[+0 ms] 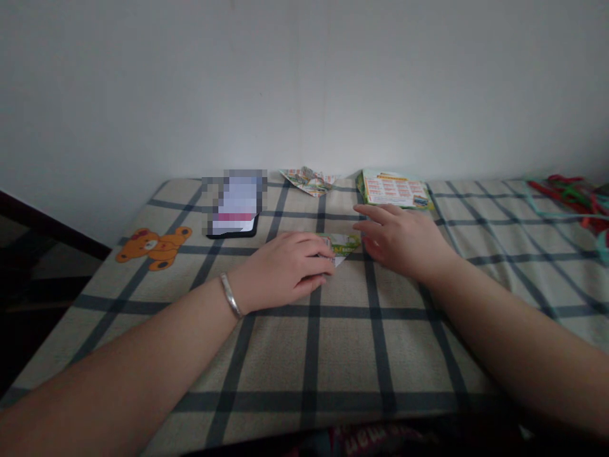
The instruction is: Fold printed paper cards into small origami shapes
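A small folded paper with green and white print lies on the checked tablecloth and comes to a point on its right side. My left hand, with a silver bangle at the wrist, is closed over its left part, the fingers bent and holding it against the cloth. Just right of the paper is my right hand, palm down with fingers apart and nothing in them. My left fingers hide part of the paper.
Against the wall lie a crumpled folded paper and a stack of printed sheets. A phone, partly pixelated, is at the back left near a teddy bear cutout. Red and green strands lie at the far right.
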Demonstrator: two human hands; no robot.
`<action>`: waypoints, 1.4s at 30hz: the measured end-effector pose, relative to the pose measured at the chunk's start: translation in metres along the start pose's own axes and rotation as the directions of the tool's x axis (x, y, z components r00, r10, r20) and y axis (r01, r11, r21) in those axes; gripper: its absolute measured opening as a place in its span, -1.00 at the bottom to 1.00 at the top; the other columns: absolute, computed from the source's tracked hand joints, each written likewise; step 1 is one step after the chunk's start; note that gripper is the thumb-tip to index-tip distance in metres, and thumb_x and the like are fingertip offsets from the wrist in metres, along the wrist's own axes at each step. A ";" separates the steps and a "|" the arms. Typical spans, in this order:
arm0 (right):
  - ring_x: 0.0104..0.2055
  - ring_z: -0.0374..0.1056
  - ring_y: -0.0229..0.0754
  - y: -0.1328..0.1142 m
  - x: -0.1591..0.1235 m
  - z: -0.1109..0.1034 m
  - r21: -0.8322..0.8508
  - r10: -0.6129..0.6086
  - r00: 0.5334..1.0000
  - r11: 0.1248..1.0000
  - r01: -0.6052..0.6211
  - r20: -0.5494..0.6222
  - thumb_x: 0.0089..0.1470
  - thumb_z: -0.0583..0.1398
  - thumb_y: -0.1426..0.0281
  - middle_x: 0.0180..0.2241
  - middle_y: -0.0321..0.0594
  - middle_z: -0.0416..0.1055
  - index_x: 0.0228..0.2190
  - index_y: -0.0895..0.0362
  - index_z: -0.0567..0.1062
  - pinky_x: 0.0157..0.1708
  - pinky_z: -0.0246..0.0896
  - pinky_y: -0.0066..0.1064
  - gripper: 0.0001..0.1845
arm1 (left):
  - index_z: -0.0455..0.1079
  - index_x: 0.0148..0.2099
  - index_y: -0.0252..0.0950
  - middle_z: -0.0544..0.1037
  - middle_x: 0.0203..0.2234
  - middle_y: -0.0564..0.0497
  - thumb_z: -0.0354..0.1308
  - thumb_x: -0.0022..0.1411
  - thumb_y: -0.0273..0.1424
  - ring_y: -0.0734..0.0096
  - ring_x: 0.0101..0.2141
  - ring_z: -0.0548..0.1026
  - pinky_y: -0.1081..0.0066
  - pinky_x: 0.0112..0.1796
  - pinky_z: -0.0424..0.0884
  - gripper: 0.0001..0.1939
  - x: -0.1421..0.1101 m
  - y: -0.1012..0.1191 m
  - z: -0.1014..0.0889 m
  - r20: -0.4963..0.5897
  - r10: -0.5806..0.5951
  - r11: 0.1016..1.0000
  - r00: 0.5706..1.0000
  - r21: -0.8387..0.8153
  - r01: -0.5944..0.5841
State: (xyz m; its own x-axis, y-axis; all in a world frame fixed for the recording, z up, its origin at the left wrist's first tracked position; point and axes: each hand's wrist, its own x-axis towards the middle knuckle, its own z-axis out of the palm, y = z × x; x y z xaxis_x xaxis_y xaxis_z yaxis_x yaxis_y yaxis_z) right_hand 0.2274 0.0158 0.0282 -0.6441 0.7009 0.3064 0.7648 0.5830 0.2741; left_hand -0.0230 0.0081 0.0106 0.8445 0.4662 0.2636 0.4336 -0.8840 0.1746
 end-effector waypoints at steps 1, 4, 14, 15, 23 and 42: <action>-0.07 0.41 -0.03 0.000 0.001 0.003 0.040 -0.012 1.000 0.999 0.012 -0.004 0.14 0.12 0.42 0.13 -0.14 0.37 -0.10 0.10 0.53 -0.32 0.30 -0.30 -0.69 | 0.47 -0.10 -0.19 0.51 -0.05 0.01 0.09 0.29 -0.41 0.26 0.05 0.38 0.14 0.09 0.30 -0.82 0.000 0.000 0.001 -0.009 0.002 1.000 1.000 0.005 -0.002; -0.08 0.41 -0.06 -0.002 0.002 0.010 0.155 -0.068 0.998 0.986 0.065 0.014 0.12 0.12 0.45 0.04 -0.12 0.45 0.03 0.12 0.45 -0.17 0.30 -0.28 -0.59 | 0.47 -0.10 -0.20 0.51 -0.06 -0.01 0.10 0.28 -0.42 0.25 0.05 0.38 0.13 0.10 0.30 -0.82 0.000 0.000 0.002 -0.024 0.004 1.000 1.000 0.028 -0.003; -0.12 0.42 -0.05 -0.010 0.003 0.008 0.257 -0.041 0.999 0.966 0.036 0.012 0.10 0.14 0.43 -0.09 -0.08 0.51 0.15 0.18 0.31 -0.14 0.31 -0.27 -0.45 | 0.45 -0.09 -0.24 0.54 -0.12 0.00 0.09 0.30 -0.40 0.28 -0.02 0.44 0.11 0.13 0.26 -0.83 0.001 -0.002 0.004 -0.054 0.027 0.994 0.998 0.111 -0.021; -0.12 0.42 -0.06 -0.011 0.003 0.008 0.273 -0.043 0.999 0.961 0.039 0.012 0.11 0.14 0.42 -0.09 -0.09 0.51 0.14 0.18 0.32 -0.13 0.31 -0.27 -0.47 | 0.45 -0.08 -0.25 0.55 -0.12 0.00 0.09 0.30 -0.38 0.29 -0.04 0.45 0.09 0.14 0.25 -0.82 0.001 -0.002 0.004 -0.058 0.025 0.992 0.998 0.125 -0.017; -0.07 0.39 -0.07 -0.014 0.005 0.008 0.370 -0.058 0.998 0.928 0.051 0.008 0.10 0.16 0.41 -0.07 -0.11 0.50 0.02 0.18 0.42 -0.07 0.29 -0.26 -0.59 | 0.49 -0.07 -0.18 0.54 -0.16 0.02 0.06 0.32 -0.40 0.30 -0.04 0.44 0.11 0.11 0.29 -0.79 0.001 -0.002 0.002 -0.063 0.022 0.981 0.998 0.193 -0.010; -0.07 0.37 -0.08 -0.005 0.007 0.021 0.476 -0.096 0.995 0.874 0.096 -0.023 0.10 0.20 0.39 -0.09 -0.15 0.49 -0.17 0.13 0.53 -0.03 0.26 -0.20 -0.77 | 0.47 -0.05 -0.20 0.53 -0.12 0.01 0.10 0.31 -0.34 0.26 -0.05 0.45 0.16 0.02 0.38 -0.79 0.000 -0.001 0.005 -0.071 0.002 0.985 0.997 0.171 0.010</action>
State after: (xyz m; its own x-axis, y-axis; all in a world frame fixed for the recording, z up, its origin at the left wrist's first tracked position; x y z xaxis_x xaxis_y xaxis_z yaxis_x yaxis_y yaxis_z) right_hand 0.2193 0.0257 0.0099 -0.7149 0.6318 0.2996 0.6135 0.7723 -0.1649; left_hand -0.0218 0.0092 0.0055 0.8211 0.4654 0.3304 0.4892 -0.8721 0.0124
